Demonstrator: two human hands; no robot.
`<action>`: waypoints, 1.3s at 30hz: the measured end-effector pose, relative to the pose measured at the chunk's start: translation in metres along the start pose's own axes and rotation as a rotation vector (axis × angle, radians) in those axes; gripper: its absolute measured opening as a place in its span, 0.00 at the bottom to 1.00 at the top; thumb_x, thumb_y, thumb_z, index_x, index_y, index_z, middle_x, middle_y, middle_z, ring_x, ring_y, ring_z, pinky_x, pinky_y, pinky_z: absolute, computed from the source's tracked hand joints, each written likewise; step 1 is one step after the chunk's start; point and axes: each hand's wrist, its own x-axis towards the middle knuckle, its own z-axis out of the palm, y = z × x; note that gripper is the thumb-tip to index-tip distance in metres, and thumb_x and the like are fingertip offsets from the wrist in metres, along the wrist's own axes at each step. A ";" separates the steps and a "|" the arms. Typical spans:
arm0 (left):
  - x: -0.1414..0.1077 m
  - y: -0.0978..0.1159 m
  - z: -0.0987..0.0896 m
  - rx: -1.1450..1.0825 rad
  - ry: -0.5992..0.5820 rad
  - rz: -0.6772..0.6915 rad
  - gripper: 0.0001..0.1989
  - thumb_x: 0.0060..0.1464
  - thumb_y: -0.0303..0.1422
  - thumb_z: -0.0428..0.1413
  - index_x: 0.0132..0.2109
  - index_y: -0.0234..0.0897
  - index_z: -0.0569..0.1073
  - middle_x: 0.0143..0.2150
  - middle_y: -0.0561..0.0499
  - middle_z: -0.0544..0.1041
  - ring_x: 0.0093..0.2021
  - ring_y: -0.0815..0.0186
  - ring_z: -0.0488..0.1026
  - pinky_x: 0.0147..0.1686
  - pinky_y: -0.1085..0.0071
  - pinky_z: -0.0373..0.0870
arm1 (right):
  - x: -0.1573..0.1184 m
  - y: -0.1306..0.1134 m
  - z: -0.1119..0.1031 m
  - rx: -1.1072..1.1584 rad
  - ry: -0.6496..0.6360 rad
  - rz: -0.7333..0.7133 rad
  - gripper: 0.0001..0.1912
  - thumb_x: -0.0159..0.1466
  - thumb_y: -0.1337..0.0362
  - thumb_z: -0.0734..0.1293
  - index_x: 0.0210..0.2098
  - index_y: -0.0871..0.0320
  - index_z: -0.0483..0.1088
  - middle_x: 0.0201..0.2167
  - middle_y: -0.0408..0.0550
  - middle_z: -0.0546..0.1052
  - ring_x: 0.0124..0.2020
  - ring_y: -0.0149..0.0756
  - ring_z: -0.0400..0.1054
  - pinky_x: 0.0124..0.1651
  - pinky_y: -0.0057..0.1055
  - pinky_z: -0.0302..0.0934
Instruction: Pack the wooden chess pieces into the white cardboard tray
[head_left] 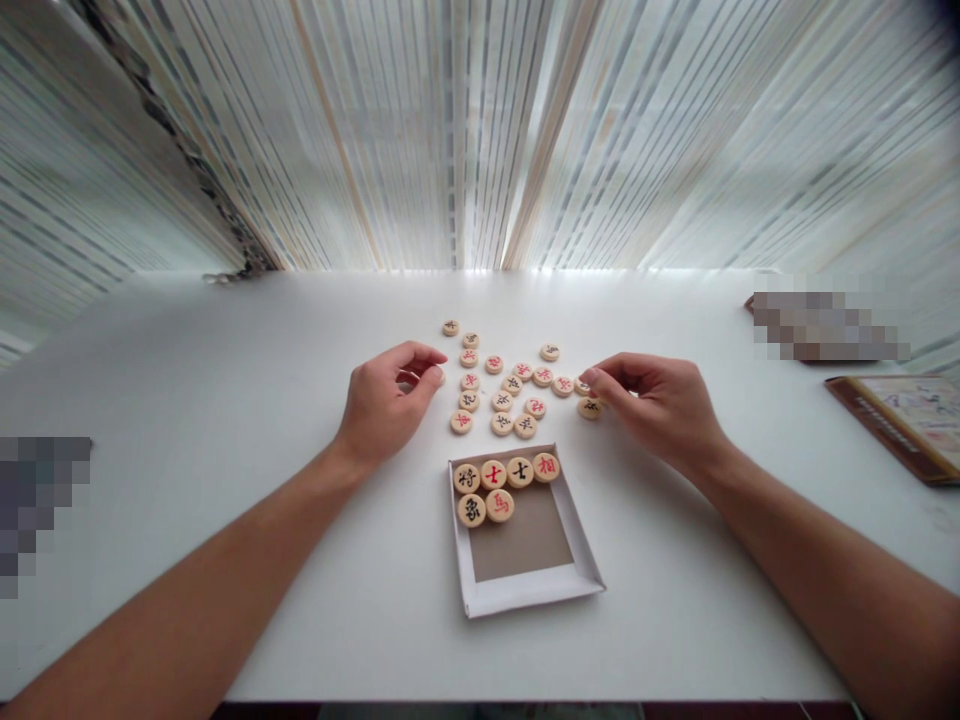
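Round wooden pieces with red or black characters, such as a red one [493, 364], lie scattered across the table's middle. Nearer sits a shallow white box [525, 592] holding several pieces, a full row at its far side and two below, one a red piece [500, 506]. My left hand [394, 395] is left of the scattered pieces, thumb and forefinger curled close together around a pale piece, mostly hidden. At the right end of the scatter, my right hand [652, 400] has its fingertips at a black-marked piece [582, 386]; another piece [589, 408] lies just below it.
The white table [225, 400] reaches back to striped curtains [420, 130]. A brown-edged printed box or booklet [900, 425] lies at the right, with a blurred-out item [829, 325] behind it. Another blurred-out item [37, 510] is at the left edge.
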 end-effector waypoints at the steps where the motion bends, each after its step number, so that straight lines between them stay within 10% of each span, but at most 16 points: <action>1: 0.000 0.000 0.000 0.000 0.005 0.002 0.08 0.60 0.33 0.63 0.44 0.36 0.84 0.40 0.49 0.86 0.38 0.62 0.82 0.40 0.69 0.79 | 0.000 0.000 0.000 -0.003 -0.004 -0.003 0.14 0.67 0.54 0.72 0.31 0.57 0.82 0.25 0.46 0.80 0.25 0.36 0.67 0.29 0.32 0.59; 32: 0.003 -0.001 -0.002 0.131 -0.013 -0.024 0.08 0.59 0.31 0.62 0.45 0.37 0.82 0.44 0.47 0.86 0.42 0.59 0.80 0.46 0.63 0.75 | -0.003 -0.003 0.000 -0.078 -0.076 -0.047 0.14 0.69 0.54 0.71 0.33 0.56 0.83 0.26 0.46 0.82 0.26 0.37 0.73 0.29 0.32 0.61; 39: 0.003 -0.004 -0.004 0.148 -0.030 -0.029 0.09 0.59 0.33 0.59 0.45 0.39 0.82 0.43 0.46 0.86 0.41 0.58 0.80 0.42 0.64 0.76 | 0.006 0.000 -0.004 0.006 0.137 0.019 0.16 0.71 0.53 0.68 0.36 0.57 0.83 0.29 0.49 0.83 0.28 0.38 0.74 0.32 0.33 0.64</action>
